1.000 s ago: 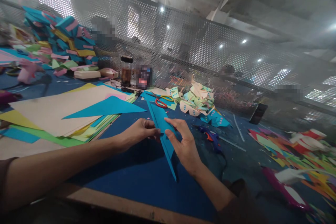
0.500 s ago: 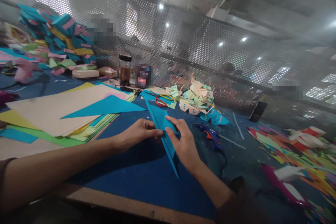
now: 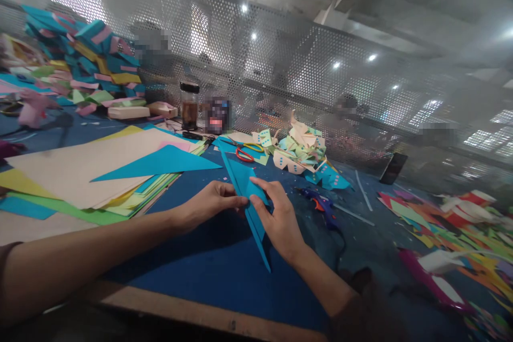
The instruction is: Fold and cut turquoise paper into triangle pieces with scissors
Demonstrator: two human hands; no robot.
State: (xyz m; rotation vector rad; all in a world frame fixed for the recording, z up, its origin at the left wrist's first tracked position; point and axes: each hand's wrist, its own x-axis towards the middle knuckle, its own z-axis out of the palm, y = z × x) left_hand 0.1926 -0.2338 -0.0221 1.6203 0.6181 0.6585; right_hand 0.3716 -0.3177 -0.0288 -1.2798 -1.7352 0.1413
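Note:
A blue sheet of paper (image 3: 245,176), folded along a long narrow strip at its left edge, is held up over the dark blue table (image 3: 172,272). My left hand (image 3: 218,200) pinches that folded edge between thumb and fingers; some fingertips are hidden behind the paper. My right hand (image 3: 278,216) grips the same sheet from the right, thumb and index finger on its near face. Left of my hands, a blue paper triangle (image 3: 160,163) lies on a stack of coloured sheets (image 3: 80,171). Scissors (image 3: 245,154) with red and yellow handles rest just beyond the held paper.
A blue glue gun (image 3: 320,206) lies right of my hands, near clear glue sticks (image 3: 352,215). Cut paper pieces (image 3: 300,149) are heaped behind. A lidded jar (image 3: 189,107) and folded paper shapes (image 3: 92,64) stand back left. A power strip (image 3: 436,283) and paper scraps (image 3: 433,214) occupy the right.
Both hands keep the same hold on the blue sheet. The view has shifted very slightly, and the lower end of the paper sits a touch further left.

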